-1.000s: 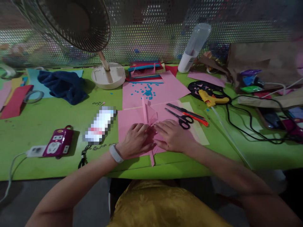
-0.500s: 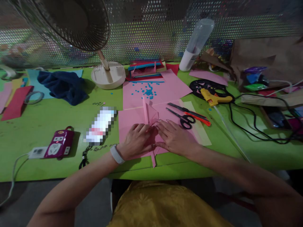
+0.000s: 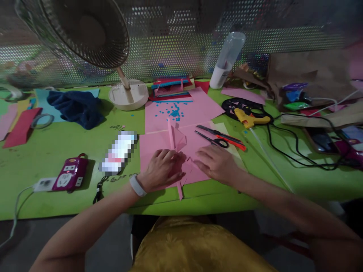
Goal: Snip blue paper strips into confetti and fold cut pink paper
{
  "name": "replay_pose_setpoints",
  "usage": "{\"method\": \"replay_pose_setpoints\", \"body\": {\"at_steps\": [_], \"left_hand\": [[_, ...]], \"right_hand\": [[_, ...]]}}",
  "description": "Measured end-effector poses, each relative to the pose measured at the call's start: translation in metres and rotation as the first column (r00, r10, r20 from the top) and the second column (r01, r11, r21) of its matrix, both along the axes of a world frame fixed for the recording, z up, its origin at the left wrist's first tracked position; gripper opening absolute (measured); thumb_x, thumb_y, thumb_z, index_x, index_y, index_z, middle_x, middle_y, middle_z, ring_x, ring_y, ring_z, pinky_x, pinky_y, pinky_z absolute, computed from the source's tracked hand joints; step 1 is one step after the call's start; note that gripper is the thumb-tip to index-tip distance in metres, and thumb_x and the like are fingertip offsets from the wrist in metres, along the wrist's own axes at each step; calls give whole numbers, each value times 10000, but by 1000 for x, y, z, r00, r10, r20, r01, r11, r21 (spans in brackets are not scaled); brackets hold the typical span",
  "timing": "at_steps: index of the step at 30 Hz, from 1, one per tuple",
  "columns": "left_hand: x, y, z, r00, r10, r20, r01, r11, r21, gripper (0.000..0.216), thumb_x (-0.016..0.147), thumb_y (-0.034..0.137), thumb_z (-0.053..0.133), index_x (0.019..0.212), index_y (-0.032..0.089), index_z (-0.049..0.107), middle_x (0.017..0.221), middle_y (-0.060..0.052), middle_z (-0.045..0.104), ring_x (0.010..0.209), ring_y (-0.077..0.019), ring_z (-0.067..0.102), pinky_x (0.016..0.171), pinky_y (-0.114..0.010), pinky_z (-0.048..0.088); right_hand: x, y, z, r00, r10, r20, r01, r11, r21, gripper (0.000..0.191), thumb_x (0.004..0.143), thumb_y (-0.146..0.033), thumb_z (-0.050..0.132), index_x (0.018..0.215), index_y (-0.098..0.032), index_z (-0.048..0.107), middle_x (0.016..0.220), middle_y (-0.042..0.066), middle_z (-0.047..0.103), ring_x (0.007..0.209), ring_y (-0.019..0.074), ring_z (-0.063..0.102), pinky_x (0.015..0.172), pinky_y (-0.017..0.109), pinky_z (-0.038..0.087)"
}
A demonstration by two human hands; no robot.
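Observation:
My left hand (image 3: 164, 169) lies on a folded pink paper piece (image 3: 171, 134), its fingers curled over it and holding it down. The piece has a long narrow strip that sticks out above and below the hand; its middle is hidden under my fingers. Just right of it my right hand (image 3: 215, 163) hovers low with loosely bent fingers apart, and no object shows in it. A pink paper sheet (image 3: 147, 141) lies beneath both hands. Black-handled scissors (image 3: 215, 141) and an orange and black utility knife (image 3: 227, 138) lie beyond my right hand.
Small blue paper bits (image 3: 176, 112) are scattered on another pink sheet (image 3: 205, 100). A yellow glue gun (image 3: 251, 119) rests at right with its black cord. A phone (image 3: 119, 153), a purple power socket (image 3: 70, 172), a fan (image 3: 127, 94) and a dark blue cloth (image 3: 75, 107) stand or lie left.
My right hand has drawn back to the right from the folded paper and bent its fingers. My left hand stays on the paper. The camera view has shifted slightly.

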State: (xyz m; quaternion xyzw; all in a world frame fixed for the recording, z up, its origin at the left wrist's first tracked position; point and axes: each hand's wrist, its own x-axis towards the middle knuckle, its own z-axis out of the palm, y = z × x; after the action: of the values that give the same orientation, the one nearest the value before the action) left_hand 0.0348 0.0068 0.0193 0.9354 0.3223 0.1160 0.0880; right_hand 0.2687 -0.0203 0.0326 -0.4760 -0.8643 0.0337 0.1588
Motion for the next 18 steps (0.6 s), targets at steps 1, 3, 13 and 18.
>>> {"method": "replay_pose_setpoints", "body": {"at_steps": [1,3,13,18], "left_hand": [[1,0,1,1000,8,7,-8,1000,1,526,862,568,475,1225,191,523,1149,-109,563,1015,-272,524,886,-457,417],[1,-1,1,1000,18,3,-18,1000,10,526,856,568,483,1224,196,527,1135,-109,562,1011,-272,527,884,-458,419],[-1,6,9,1000,8,-23,-8,1000,7,513,851,587,494,1196,218,582,1129,-111,579,996,-266,542,840,-434,448],[10,30,24,926,372,59,-354,914,-200,424,849,551,524,932,151,638,799,-69,632,648,-162,562,580,-287,427]], "right_hand": [[-2,5,4,994,-92,-63,85,990,-110,357,956,-368,418,861,-131,668,869,131,717,827,229,665,744,360,512],[-8,17,7,970,-206,-130,120,870,-479,358,944,-384,426,751,-157,625,616,49,670,530,148,620,523,263,487],[-13,48,-3,919,-321,-227,-94,382,-919,357,863,-410,568,618,-150,565,392,-13,562,288,89,475,265,179,370],[-11,46,-3,914,-325,-243,-100,400,-911,314,856,-337,568,607,-147,546,405,-2,575,283,90,480,258,172,363]]}}
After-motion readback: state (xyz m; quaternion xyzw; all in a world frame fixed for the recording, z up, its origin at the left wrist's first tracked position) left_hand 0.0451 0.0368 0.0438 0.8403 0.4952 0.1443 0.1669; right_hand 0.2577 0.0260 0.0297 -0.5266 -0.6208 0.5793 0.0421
